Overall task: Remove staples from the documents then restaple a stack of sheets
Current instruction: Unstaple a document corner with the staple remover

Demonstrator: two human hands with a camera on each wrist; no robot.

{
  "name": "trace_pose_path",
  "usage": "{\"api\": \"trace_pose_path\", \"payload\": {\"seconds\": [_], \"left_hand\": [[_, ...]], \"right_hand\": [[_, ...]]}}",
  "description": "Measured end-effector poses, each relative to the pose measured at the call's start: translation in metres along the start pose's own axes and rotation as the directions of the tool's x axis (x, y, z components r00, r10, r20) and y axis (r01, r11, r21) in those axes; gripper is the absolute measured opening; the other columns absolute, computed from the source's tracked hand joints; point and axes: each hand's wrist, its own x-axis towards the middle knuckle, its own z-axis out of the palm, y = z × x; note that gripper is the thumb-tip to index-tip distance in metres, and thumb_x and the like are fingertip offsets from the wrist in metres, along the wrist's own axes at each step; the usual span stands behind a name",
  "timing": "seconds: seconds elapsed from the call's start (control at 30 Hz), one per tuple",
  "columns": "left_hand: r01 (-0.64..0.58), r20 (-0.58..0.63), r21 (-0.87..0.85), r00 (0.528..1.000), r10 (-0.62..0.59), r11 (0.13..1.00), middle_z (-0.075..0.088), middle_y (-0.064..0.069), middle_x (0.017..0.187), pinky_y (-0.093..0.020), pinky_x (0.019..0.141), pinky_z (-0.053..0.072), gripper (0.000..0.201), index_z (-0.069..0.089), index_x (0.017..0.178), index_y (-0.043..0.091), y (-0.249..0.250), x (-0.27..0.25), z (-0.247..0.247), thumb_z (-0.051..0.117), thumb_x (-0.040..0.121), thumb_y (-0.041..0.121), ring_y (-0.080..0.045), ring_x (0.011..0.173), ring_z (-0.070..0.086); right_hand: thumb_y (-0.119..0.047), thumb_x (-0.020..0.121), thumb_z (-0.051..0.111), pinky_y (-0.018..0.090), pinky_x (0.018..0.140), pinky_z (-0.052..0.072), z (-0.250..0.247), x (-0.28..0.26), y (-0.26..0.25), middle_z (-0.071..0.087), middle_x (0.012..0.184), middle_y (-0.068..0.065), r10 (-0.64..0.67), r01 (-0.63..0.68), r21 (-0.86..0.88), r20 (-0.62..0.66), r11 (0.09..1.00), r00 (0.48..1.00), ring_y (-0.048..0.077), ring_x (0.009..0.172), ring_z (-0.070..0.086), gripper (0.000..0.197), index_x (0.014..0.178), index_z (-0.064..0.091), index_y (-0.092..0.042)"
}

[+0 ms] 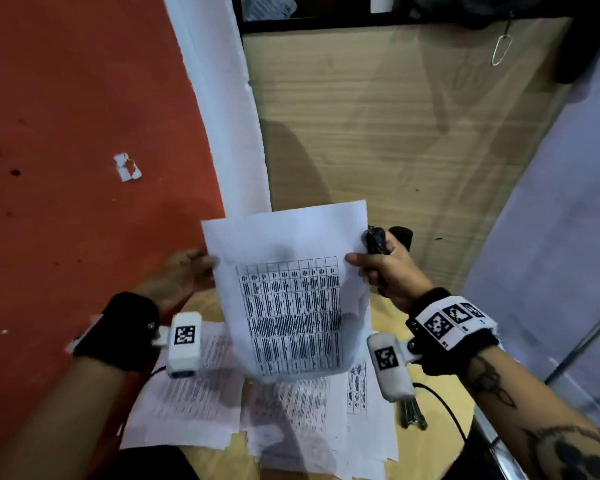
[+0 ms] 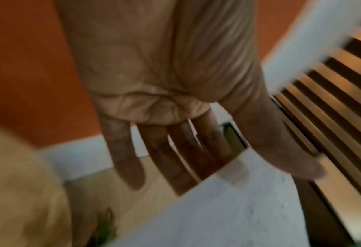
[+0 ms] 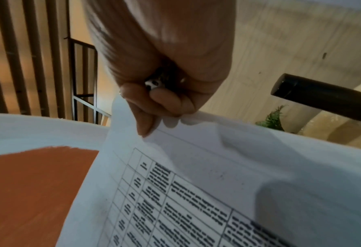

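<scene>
A white sheet with a printed table [image 1: 284, 237] is held upright in the air between both hands. My left hand [image 1: 196, 268] pinches its left edge; in the left wrist view the fingers [image 2: 129, 158] run behind the sheet [image 2: 217, 208] with the thumb on its near side. My right hand [image 1: 381, 271] grips a small black staple tool [image 1: 376, 241] in its curled fingers, and its thumb and forefinger pinch the sheet's right edge. The right wrist view shows the tool's tip [image 3: 153, 83] inside the fist, just above the sheet [image 3: 196, 167].
Several loose printed sheets [image 1: 194, 393] lie spread on a round wooden table [image 1: 426, 455] below the hands. A metal tool [image 1: 413, 415] lies at the table's right side beside a black cable. A black bar [image 3: 323, 97] sticks out right of my right hand.
</scene>
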Motion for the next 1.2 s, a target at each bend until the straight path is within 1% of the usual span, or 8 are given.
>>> {"api": "trace_pose_path", "payload": {"seconds": [0.17, 0.33, 0.6, 0.8, 0.9, 1.03, 1.13, 1.2], "left_hand": [[0.151, 0.007, -0.024, 0.989, -0.151, 0.988, 0.075, -0.003, 0.083, -0.021, 0.068, 0.057, 0.09, 0.068, 0.092, 0.006, -0.071, -0.015, 0.004, 0.095, 0.015, 0.044, -0.009, 0.073, 0.07], [0.16, -0.229, 0.085, 0.964, -0.137, 0.983, 0.069, -0.018, 0.103, -0.019, 0.072, 0.054, 0.038, 0.065, 0.102, 0.0, -0.115, -0.012, -0.023, 0.078, 0.066, -0.001, -0.005, 0.072, 0.069], [0.46, -0.516, 0.295, 0.815, -0.266, 0.838, 0.061, -0.022, 0.114, -0.036, 0.089, 0.043, 0.044, 0.06, 0.111, -0.013, -0.186, -0.007, -0.13, 0.076, 0.071, -0.007, -0.029, 0.101, 0.059], [0.675, -0.553, 0.341, 0.707, -0.441, 0.655, 0.058, -0.027, 0.123, -0.046, 0.088, 0.044, 0.047, 0.057, 0.116, -0.01, -0.245, 0.026, -0.177, 0.075, 0.075, 0.002, -0.044, 0.111, 0.055], [0.741, -0.624, 0.386, 0.648, -0.436, 0.549, 0.053, -0.024, 0.129, -0.049, 0.099, 0.041, 0.05, 0.05, 0.124, -0.005, -0.266, 0.037, -0.188, 0.071, 0.083, 0.012, -0.043, 0.118, 0.05], [0.69, -0.651, 0.681, 0.724, -0.229, 0.245, 0.045, -0.027, 0.137, -0.055, 0.102, 0.038, 0.082, 0.037, 0.138, 0.004, -0.284, 0.048, -0.18, 0.077, 0.074, 0.036, -0.045, 0.124, 0.045], [0.492, -0.446, 0.871, 0.795, -0.411, 0.008, 0.041, -0.02, 0.142, -0.045, 0.105, 0.037, 0.076, 0.036, 0.142, 0.016, -0.292, 0.039, -0.12, 0.068, 0.08, 0.046, -0.038, 0.129, 0.041], [0.43, -0.379, 0.902, 0.737, -0.559, -0.044, 0.026, -0.018, 0.153, -0.039, 0.111, 0.032, 0.078, 0.026, 0.148, 0.019, -0.303, 0.032, -0.09, 0.067, 0.084, 0.038, -0.034, 0.137, 0.032]], "right_hand": [[0.011, 0.078, 0.063, 0.013, 0.032, 0.03, 0.008, 0.011, 0.021, 0.048, 0.054, -0.001, 0.068, -0.064, 0.085, -0.042, 0.994, 0.997, 0.004, 0.031, 0.041, 0.036, 0.095, 0.044, -0.016], [-0.011, 0.082, 0.069, 0.019, 0.042, 0.032, 0.006, 0.012, 0.073, 0.054, 0.074, 0.001, 0.051, -0.079, -0.216, -0.13, 0.973, 0.99, 0.011, 0.047, 0.051, 0.033, 0.103, 0.043, -0.012], [-0.03, 0.084, 0.069, 0.019, 0.045, 0.032, -0.044, -0.009, 0.24, 0.047, 0.063, 0.006, 0.505, -0.529, -0.41, -0.175, 0.743, 0.845, 0.014, 0.048, 0.04, 0.033, 0.085, 0.043, -0.009], [-0.042, 0.072, 0.071, 0.031, 0.074, 0.041, -0.043, -0.024, 0.317, 0.043, 0.079, 0.005, 0.543, -0.571, -0.568, -0.242, 0.593, 0.804, 0.015, 0.081, 0.041, 0.051, 0.083, 0.035, -0.008], [-0.018, 0.079, 0.073, 0.033, 0.074, 0.038, -0.038, -0.029, 0.316, 0.04, 0.071, 0.0, 0.478, -0.54, -0.554, -0.269, 0.634, 0.836, 0.015, 0.084, 0.04, 0.044, 0.072, 0.03, -0.015], [-0.023, 0.082, 0.071, 0.023, 0.075, 0.031, -0.038, -0.028, 0.311, 0.048, 0.097, 0.008, 0.506, -0.535, -0.601, -0.238, 0.593, 0.829, 0.017, 0.093, 0.048, 0.044, 0.096, 0.032, -0.008], [-0.026, 0.085, 0.066, 0.024, 0.073, 0.031, -0.036, -0.028, 0.308, 0.049, 0.101, 0.011, 0.523, -0.538, -0.654, -0.247, 0.532, 0.816, 0.027, 0.105, 0.054, 0.042, 0.099, 0.03, -0.01], [-0.025, 0.086, 0.065, 0.025, 0.073, 0.031, -0.035, -0.026, 0.308, 0.051, 0.103, 0.013, 0.535, -0.536, -0.667, -0.236, 0.518, 0.811, 0.03, 0.109, 0.054, 0.041, 0.099, 0.029, -0.01]]}}
